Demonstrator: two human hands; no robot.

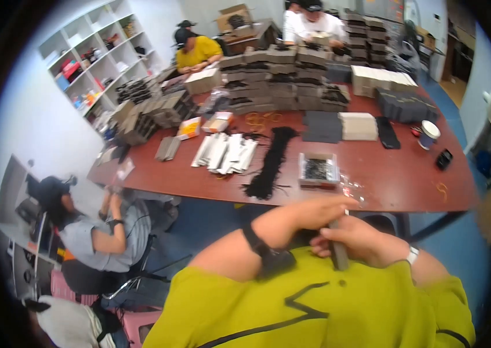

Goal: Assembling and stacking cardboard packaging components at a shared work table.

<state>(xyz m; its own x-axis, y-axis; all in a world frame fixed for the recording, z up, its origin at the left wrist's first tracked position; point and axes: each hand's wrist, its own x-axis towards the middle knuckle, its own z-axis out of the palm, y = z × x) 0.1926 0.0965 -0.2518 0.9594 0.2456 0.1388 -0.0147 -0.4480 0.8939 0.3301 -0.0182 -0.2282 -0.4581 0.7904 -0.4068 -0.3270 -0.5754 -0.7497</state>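
**Both hands on a slim dark piece at the edge of a crowded counter**

Seen from above, close to the chest of a yellow-green shirt (326,307): left hand (315,210) curled over the top of a narrow dark grey strip (338,249), right hand (352,239) closed around its middle, holding it upright just short of the near edge of the reddish-brown counter (396,180). Black band on the left wrist, pale one on the right.

Just beyond the hands, on the counter: a small open grey box (318,169) filled with small dark pieces, too small to make out. Left of the box, a long bundle of black cords (271,159), then a fan of flat silver-white packets (226,152). Behind the box, low stacks of dark and cream sheets (341,126), and past these a wall of stacked grey cartons (280,78), contents hidden. Right of the box, a white-lidded round tub (429,133). Far left of the box, a seated person in grey (103,235); beyond the cartons, two more at work.
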